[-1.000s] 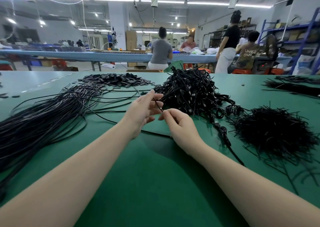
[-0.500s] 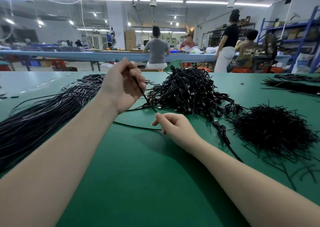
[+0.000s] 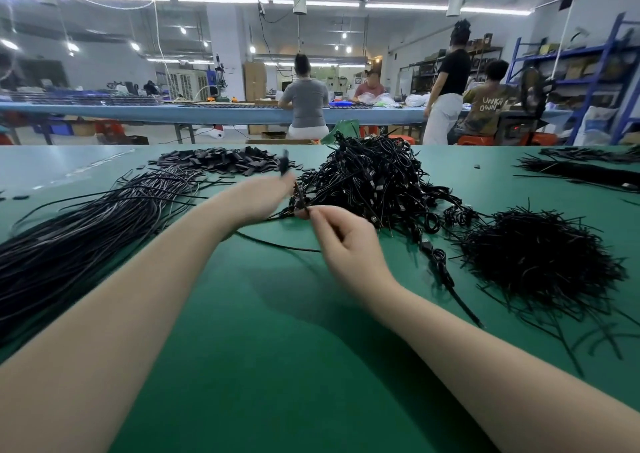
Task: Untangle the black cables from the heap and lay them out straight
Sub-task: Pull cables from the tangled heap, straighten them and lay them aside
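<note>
Cables: one tangled heap [image 3: 374,179] mid-table; one straightened bundle [image 3: 86,231] at left.
Right hand [image 3: 349,245]: pinches one cable [image 3: 277,243] by the heap.
Left hand [image 3: 259,200]: blurred, grip unclear.
Table [image 3: 277,348]: green.

The green table [image 3: 277,366] bears a tangled cable heap [image 3: 374,182] and straightened cables [image 3: 86,224].

Bare green table [image 3: 263,366] up front; tangled heap [image 3: 374,182] ahead, straightened cables [image 3: 79,238] left, short offcuts [image 3: 540,255] right.
</note>
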`<state>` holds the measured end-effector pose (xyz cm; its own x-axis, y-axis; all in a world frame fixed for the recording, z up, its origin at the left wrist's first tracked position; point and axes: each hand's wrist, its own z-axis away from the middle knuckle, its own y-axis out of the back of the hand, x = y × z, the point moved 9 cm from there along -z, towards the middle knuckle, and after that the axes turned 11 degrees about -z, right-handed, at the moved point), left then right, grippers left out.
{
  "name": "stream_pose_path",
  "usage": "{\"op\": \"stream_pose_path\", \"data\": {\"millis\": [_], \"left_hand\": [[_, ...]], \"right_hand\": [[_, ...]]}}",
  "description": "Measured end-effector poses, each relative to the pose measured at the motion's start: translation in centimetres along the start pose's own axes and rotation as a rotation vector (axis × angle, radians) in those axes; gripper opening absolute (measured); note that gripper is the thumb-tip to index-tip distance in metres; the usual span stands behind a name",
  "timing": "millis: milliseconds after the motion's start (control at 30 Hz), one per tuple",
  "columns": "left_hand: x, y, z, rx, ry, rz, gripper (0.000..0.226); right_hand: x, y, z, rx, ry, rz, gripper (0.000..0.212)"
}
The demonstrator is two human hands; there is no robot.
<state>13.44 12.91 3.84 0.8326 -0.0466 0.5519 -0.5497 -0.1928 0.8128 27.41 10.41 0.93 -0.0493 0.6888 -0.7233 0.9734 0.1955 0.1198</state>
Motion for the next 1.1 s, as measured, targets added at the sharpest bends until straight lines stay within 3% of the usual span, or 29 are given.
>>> {"op": "stream_pose_path", "data": {"millis": [100,167,233,300,400,467,500,533,633,700,767,867,933,1033,1100], "left_hand": [[-0.1,3.4,-0.1,0.168,0.018,0.736,0.042],[0.8,5.2,0.7,0.058,-0.086,1.194,0.045],[2.3,6.8,2.0,-0.131,-0.231,1.315,0.047],[3.7,6.3,3.2,-0.345,-0.318,1.139,0.042],[2.7,1.8,3.6,-0.464,-0.164,0.526,0.043],[1.9,-1.2,3.7,-0.495,-0.027,0.192,0.047],[2.0,-2.2,3.7,-0.489,-0.011,0.142,0.046],[2.4,-2.6,3.4,-0.460,-0.023,0.204,0.044],[3.1,-0.2,2.0,-0.225,-0.071,0.772,0.043],[3.0,2.3,1.5,-0.112,-0.121,1.111,0.044],[3.2,4.1,1.8,-0.101,-0.170,1.278,0.045],[3.7,4.3,2.6,-0.262,-0.230,1.131,0.036],[3.5,2.7,3.1,-0.360,-0.231,0.823,0.031],[2.2,-0.2,2.7,-0.323,-0.158,0.240,0.034],[1.8,-1.6,2.1,-0.267,-0.093,0.183,0.039]], "right_hand": [[1.1,-3.1,1.1,-0.235,-0.099,-0.027,0.022],[2.5,-3.4,1.5,-0.284,-0.190,-0.014,0.022],[3.2,-1.9,0.9,-0.175,-0.237,0.001,0.025],[3.2,0.7,0.0,0.005,-0.244,0.043,0.034],[2.2,3.9,-1.0,0.203,-0.208,0.072,0.042],[0.3,4.0,-1.7,0.205,-0.118,0.126,0.038],[-0.9,3.3,-2.0,0.161,-0.052,0.149,0.034],[-2.1,2.3,-2.1,0.102,0.014,0.142,0.028],[-2.9,-0.9,-1.9,-0.086,0.054,0.010,0.022],[-1.2,-3.0,-1.0,-0.234,-0.107,-0.053,0.025],[1.3,-3.9,0.2,-0.333,-0.300,-0.044,0.028],[3.3,-1.6,0.2,-0.263,-0.452,0.080,0.032],[3.5,1.2,-0.7,-0.102,-0.489,0.120,0.039],[1.8,4.0,-2.3,0.112,-0.391,0.091,0.040],[-0.3,2.9,-3.0,0.080,-0.253,0.115,0.036]]}}
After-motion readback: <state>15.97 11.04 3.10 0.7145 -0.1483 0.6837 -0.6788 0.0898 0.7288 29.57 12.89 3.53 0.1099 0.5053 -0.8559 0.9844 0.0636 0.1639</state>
